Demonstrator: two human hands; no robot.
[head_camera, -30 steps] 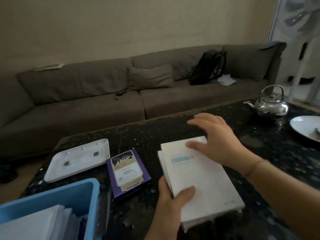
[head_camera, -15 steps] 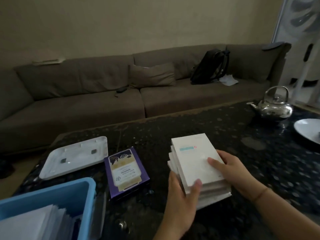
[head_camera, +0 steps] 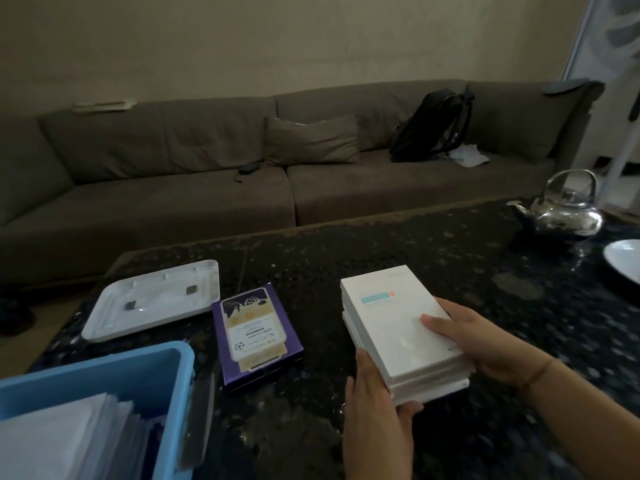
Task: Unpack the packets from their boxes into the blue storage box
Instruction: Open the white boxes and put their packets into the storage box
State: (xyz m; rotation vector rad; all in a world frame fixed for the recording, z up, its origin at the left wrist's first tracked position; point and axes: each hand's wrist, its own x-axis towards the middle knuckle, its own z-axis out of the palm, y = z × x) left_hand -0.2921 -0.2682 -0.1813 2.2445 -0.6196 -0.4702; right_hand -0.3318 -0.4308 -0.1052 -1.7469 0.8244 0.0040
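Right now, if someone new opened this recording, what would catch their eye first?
The stack of white packets, bright against the dark speckled table, held near centre by the left hand at its near end and the right hand on its right side. To the left lie a purple box and a white lid, with the blue storage box, holding white packets, at the lower left. A shiny metal kettle stands far right.
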